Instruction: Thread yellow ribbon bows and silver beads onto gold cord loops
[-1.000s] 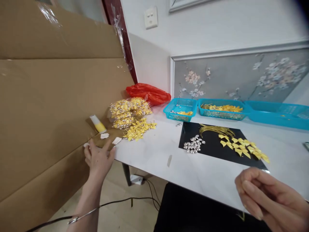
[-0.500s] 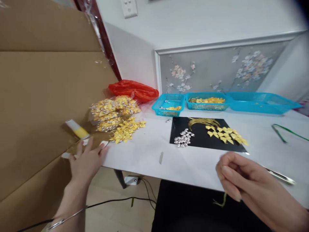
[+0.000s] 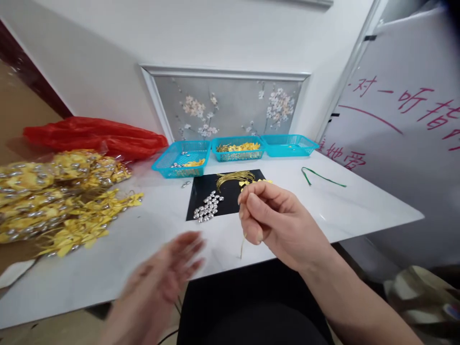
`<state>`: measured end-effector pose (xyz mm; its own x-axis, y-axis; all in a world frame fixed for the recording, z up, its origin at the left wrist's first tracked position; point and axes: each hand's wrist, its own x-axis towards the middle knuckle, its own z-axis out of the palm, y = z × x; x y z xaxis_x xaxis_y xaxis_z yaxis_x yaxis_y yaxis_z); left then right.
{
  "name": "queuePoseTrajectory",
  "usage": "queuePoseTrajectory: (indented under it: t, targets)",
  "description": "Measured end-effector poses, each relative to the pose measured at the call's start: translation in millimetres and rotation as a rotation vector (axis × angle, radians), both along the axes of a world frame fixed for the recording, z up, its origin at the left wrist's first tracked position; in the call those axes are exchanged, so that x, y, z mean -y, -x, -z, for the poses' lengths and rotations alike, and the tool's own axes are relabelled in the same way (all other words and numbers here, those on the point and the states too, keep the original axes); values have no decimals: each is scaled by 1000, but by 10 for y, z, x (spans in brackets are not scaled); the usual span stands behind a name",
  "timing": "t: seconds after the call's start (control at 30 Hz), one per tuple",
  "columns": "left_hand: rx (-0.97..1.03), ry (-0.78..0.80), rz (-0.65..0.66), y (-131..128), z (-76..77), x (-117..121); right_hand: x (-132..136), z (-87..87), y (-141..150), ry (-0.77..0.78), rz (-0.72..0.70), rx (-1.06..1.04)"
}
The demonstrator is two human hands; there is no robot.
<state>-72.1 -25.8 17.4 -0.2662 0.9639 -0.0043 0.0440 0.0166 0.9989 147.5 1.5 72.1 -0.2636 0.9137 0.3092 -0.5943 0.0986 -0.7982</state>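
Note:
My right hand (image 3: pixel 276 218) is closed in a pinch over the table's front part. A short length of thin gold cord (image 3: pixel 242 249) hangs down from under its fingers. My left hand (image 3: pixel 168 270), blurred by motion, is over the table's front edge with its fingers apart, and I see nothing in it. Behind the hands lies a black mat (image 3: pixel 230 206). On it are a pile of silver beads (image 3: pixel 208 207), a bundle of gold cords (image 3: pixel 233 177) and yellow petal pieces, mostly hidden by my right hand.
Three blue baskets (image 3: pixel 163 167) stand along the wall; yellow pieces fill the middle one. At left are bagged yellow flowers (image 3: pixel 27 201), loose yellow flowers with silver beads (image 3: pixel 84 223) and a red plastic bag (image 3: pixel 97 136). A green strip (image 3: pixel 325 178) lies at right, before a whiteboard (image 3: pixel 406 134).
The view has turned to the right. My left hand has come away from the cardboard box and table edge at left, towards my right hand. My right hand still pinches the cord.

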Motion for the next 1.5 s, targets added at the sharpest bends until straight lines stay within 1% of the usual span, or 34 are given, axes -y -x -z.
queuePoseTrajectory:
  t: [0.03, 0.07, 0.1, 0.13, 0.17, 0.23, 0.3, 0.4, 0.47, 0.6, 0.77, 0.87, 0.93, 1.03, 1.13, 1.17, 1.23, 1.3, 1.5]
  targets:
    - [219, 113, 197, -192, 33, 2, 2, -22, -19, -8, 0, -8]
    - [405, 211, 356, -365, 47, 14, 3, -39, -45, -13, 1, -11]
    - [514, 294, 447, -510, 46, 31, 1, -51, -77, -13, 2, -10]
    - [594, 340, 495, -623, 35, 47, -4, -56, -113, -10, 5, -6]
    - [639, 374, 514, -703, 21, 57, -13, -54, -149, -4, 10, 0]
    - [666, 406, 487, -782, 2, 51, -40, -33, -216, 13, 27, 8]
    - [657, 420, 463, -800, 9, 19, -73, 7, -267, 33, 51, 4]
    - [602, 426, 486, -814, 39, -22, -118, 78, -308, 60, 72, -17]
    - [531, 401, 496, -842, 45, -27, -141, 121, -315, 75, 71, -27]
    - [401, 315, 465, -911, 19, -12, -167, 183, -311, 93, 78, -49]
    - [363, 245, 446, -944, 17, 12, -179, 205, -322, 99, 100, -68]
    - [408, 217, 423, -926, 35, 12, -184, 225, -354, 99, 112, -68]
    - [461, 205, 400, -897, 40, -11, -182, 273, -375, 99, 126, -63]
    - [584, 213, 348, -840, 37, -81, -151, 415, -363, 104, 153, -42]
    - [746, 229, 231, -808, 34, -161, -71, 586, -279, 117, 154, 0]
    - [772, 224, 192, -807, 36, -184, -39, 631, -244, 121, 144, 18]
    - [761, 189, 149, -813, 44, -222, 19, 680, -187, 126, 125, 44]
    - [710, 151, 142, -818, 61, -256, 57, 675, -165, 121, 117, 58]
    - [474, 29, 123, -760, 157, -367, 75, 550, -197, 90, 126, 70]
